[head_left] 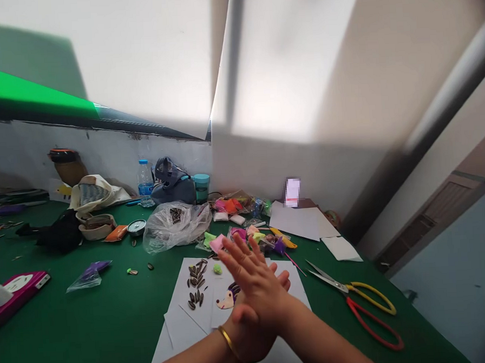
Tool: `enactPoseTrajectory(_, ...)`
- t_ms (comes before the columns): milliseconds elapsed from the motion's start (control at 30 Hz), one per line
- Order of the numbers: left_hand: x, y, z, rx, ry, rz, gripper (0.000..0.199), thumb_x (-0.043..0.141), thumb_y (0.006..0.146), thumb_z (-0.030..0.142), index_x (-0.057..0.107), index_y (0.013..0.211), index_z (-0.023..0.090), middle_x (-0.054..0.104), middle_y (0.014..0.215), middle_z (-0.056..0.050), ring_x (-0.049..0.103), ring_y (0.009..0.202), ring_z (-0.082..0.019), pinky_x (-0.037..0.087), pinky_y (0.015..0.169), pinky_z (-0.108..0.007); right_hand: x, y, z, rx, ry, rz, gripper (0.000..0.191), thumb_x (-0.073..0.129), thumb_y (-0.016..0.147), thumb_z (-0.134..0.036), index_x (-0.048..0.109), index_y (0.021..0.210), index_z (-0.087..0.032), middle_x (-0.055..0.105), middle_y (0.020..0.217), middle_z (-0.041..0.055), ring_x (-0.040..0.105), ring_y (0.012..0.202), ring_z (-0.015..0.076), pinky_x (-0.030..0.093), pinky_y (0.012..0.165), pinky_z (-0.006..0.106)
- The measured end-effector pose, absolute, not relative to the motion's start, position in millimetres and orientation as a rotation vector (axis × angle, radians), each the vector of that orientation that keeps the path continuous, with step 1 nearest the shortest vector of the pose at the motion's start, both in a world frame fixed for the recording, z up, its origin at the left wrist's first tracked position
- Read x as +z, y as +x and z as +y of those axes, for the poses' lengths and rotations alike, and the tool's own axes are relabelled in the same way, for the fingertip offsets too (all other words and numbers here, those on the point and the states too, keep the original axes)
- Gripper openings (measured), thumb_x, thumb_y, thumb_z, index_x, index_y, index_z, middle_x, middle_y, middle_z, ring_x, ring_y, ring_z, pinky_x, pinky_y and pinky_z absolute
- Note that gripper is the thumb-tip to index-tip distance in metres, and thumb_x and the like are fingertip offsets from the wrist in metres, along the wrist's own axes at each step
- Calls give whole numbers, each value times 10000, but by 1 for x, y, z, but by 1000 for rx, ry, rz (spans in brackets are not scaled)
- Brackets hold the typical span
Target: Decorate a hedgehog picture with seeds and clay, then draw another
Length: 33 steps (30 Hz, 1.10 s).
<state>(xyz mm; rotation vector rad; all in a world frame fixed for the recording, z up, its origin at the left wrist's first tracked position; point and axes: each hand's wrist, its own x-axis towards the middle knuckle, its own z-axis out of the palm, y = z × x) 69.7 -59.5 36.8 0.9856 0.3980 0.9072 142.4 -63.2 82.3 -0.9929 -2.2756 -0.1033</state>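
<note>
My right hand (253,281) lies palm to palm across my left hand (253,341), above white paper sheets (181,336). The right fingers are stretched out and spread. My left hand wears a gold bangle (225,338) on its wrist and is mostly covered; its fingertips show past the right hand's far edge. Whatever may lie between the palms is hidden. Just beyond the hands is a cream clay hedgehog face (225,300) with dark, seed-like spines, partly covered. Striped sunflower seeds (196,276) and a small lump of green clay (217,269) rest on the paper.
Open scissors (348,288) with yellow and red handles lie at right. Behind the paper are a clear bag of seeds (175,225), packets of coloured clay (237,236) and a water bottle (145,186). A magenta box (26,287) and purple clay packet (93,271) lie left.
</note>
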Motion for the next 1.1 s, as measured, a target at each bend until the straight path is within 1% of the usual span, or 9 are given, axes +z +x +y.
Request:
enactPoseTrajectory(67, 47, 66, -66, 850, 834, 280, 665, 372, 890, 724, 553, 1347, 276, 596, 1347, -97, 482, 1334, -303, 377, 1098, -494, 77, 159, -47, -184, -1042, -2248, 893, 186, 865, -821, 269, 1553, -258, 326, 1589, 81, 251, 1470, 364, 10, 1217, 579)
enactPoseTrajectory(100, 55, 62, -66, 798, 738, 228, 637, 359, 917, 691, 553, 1347, 264, 584, 1364, -88, 485, 1329, -290, 372, 1106, -477, 72, 168, -40, -226, -1060, -2231, 869, 150, 881, -801, 287, 1546, -260, 323, 1589, 89, 241, 1475, 353, -4, 1208, 596)
enactPoseTrajectory(200, 74, 45, -56, 698, 621, 220, 498, 414, 962, 570, 622, 1256, 226, 648, 1255, -84, 579, 1208, -232, 421, 1056, -381, 56, 190, -31, -287, -1166, -2224, 810, 130, 904, -763, 277, 1544, -288, 270, 1611, 83, 173, 1495, 347, -34, 1179, 644)
enactPoseTrajectory(300, 80, 28, -46, 632, 642, 302, 271, 563, 938, 338, 691, 1125, 189, 708, 1051, -59, 657, 996, -151, 464, 960, -271, 44, 199, -33, -264, -1220, -2168, 747, 191, 937, -721, 256, 1547, -294, 275, 1610, 82, 133, 1504, 342, 0, 1168, 668)
enactPoseTrajectory(400, 73, 17, -42, 584, 739, 377, 253, 671, 864, 190, 695, 1112, 148, 716, 1002, -82, 676, 945, -153, 492, 906, -267, 37, 200, -38, -171, -1212, -2126, 718, 270, 951, -693, 269, 1540, -282, 314, 1593, 93, 146, 1501, 348, 63, 1168, 669)
enactPoseTrajectory(567, 55, 11, -38, 691, 721, 563, 384, 794, 780, 195, 649, 1133, 151, 719, 1054, -109, 710, 819, -155, 544, 744, -256, 33, 199, -46, 77, -1156, -1999, 646, 320, 966, -652, 370, 1492, -280, 386, 1552, 83, 203, 1488, 328, 165, 1186, 613)
enactPoseTrajectory(733, 45, 10, -30, 779, 763, 610, 526, 819, 768, 310, 595, 1211, 136, 735, 959, -107, 719, 823, -161, 548, 762, -252, 28, 193, -57, 355, -1123, -1891, 389, 470, 971, -526, 626, 1248, -303, 536, 1404, 73, 367, 1399, 294, 351, 1134, 505)
enactPoseTrajectory(933, 35, 14, -23, 846, 917, 691, 671, 883, 653, 413, 596, 1183, 119, 724, 803, -60, 698, 716, -173, 546, 739, -302, 22, 181, -60, 499, -1191, -1770, 178, 609, 922, -384, 720, 1047, -324, 573, 1327, 57, 461, 1299, 281, 391, 1095, 498)
enactPoseTrajectory(1100, 37, 14, -19, 836, 1040, 744, 632, 865, 641, 482, 635, 1123, 143, 706, 759, -29, 654, 679, -150, 478, 630, -239, 23, 179, -56, 500, -1193, -1726, 107, 654, 897, -344, 733, 964, -314, 578, 1306, 51, 466, 1288, 270, 395, 1090, 479)
